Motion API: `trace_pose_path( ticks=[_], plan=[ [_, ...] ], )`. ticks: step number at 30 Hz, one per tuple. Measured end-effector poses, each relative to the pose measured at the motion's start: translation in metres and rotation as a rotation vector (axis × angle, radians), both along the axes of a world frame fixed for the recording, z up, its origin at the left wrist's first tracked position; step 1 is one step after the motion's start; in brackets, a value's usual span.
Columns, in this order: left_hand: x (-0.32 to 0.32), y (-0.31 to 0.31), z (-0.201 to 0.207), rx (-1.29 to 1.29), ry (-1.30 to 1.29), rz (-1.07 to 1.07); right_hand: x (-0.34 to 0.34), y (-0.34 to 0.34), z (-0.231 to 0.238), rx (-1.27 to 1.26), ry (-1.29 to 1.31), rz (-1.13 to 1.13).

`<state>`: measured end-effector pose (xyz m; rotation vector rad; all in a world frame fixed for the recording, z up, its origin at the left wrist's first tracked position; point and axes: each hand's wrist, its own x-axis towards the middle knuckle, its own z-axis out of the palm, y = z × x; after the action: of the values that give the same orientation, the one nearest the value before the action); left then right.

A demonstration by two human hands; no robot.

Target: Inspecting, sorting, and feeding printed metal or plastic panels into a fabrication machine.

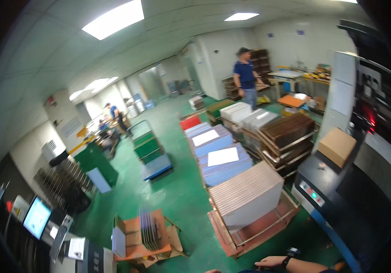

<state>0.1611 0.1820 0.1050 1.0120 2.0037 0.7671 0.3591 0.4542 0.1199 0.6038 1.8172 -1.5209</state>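
Observation:
Low at the bottom edge, my right hand (270,261) reaches in from the right with a dark watch on its wrist. Its fingers look curled, and something dark shows under them that I cannot make out. Of my left hand (212,271) only a sliver appears at the lower rim, its fingers hidden. A small dark device (293,250) shows just beyond the watch. The closest load to my hands is a cart (245,248) carrying a tight row of upright pale panels (250,191).
An orange cart (161,218) with upright panels stands at lower left, near a monitor (37,217). A black machine (354,200) bearing a cardboard box (337,146) is at right. Stacked blue panels (222,159) line the middle. One person (245,75) stands beyond; another (116,116) is far left.

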Motion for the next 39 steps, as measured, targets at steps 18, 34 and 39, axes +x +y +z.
trace_pose_path(
  ticks=[18, 34, 39],
  plan=[
    [0.113, -0.247, -0.143, -0.853, -0.213, 0.691, 0.085, 0.083, -0.217, 0.004, -0.403, -0.119],
    [0.109, -0.223, -0.021, 0.542, -0.768, 1.560, 0.095, 0.108, -0.079, -0.518, -0.181, -1.184],
    [0.067, -0.211, 0.061, 1.301, -0.999, 1.182, 0.122, 0.119, -0.067, -0.377, -0.080, -1.223]
  ],
)
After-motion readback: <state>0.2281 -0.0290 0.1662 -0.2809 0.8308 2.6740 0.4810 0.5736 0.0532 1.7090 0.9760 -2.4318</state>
